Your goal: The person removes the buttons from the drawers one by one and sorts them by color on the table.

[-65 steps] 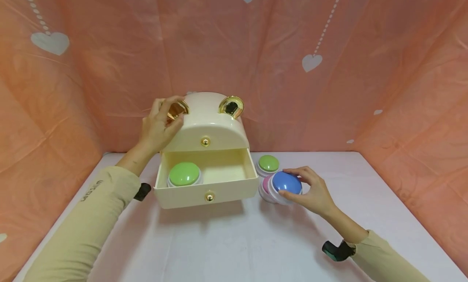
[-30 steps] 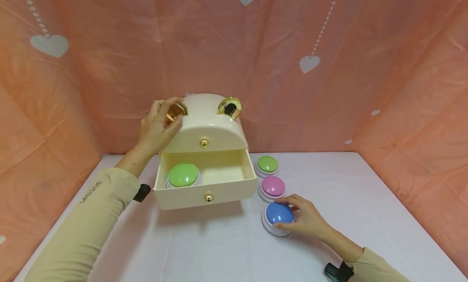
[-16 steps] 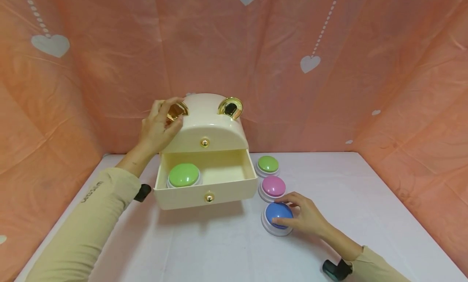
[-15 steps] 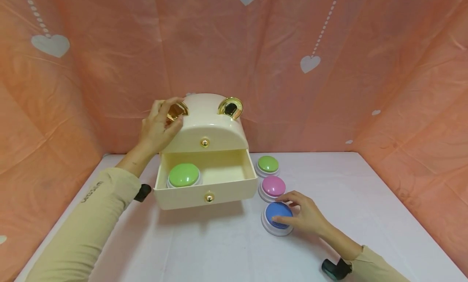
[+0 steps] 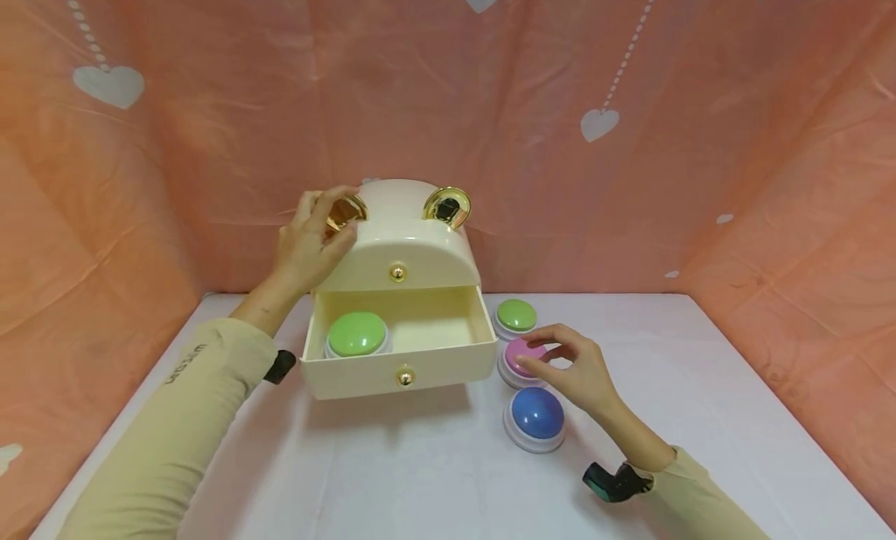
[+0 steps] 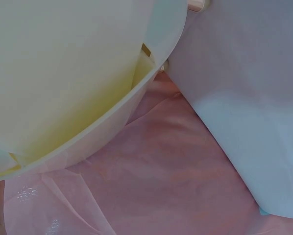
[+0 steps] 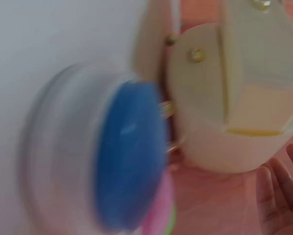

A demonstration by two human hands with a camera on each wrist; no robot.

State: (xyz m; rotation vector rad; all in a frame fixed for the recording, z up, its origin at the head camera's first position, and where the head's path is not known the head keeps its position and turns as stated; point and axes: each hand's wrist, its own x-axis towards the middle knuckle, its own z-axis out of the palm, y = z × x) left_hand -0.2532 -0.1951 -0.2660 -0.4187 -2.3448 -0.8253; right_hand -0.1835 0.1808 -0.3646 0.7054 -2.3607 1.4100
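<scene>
A cream drawer box (image 5: 402,252) with gold ears stands at the back, its lower drawer (image 5: 350,380) pulled out. My left hand (image 5: 304,248) pinches the box's left gold ear (image 5: 350,211) between thumb and fingers. Inside the drawer, on the left, lies a green push button (image 5: 358,334) on a white base. My right hand (image 5: 577,369) is over a pink push button (image 5: 516,352), partly covering it, with thumb and fingers apart. In the right wrist view its fingers (image 7: 266,196) extend loosely with nothing held. A blue push button (image 5: 537,412) sits just in front of the pink one.
Another green push button (image 5: 516,314) stands behind the pink one, beside the drawer's right side. A white cloth covers the table (image 5: 420,478). Pink-orange fabric (image 5: 546,174) with white hearts encloses the back and sides.
The right hand set the blue button down in front of the pink one, let go of it and moved back to the pink button. The left hand stayed on the ear.
</scene>
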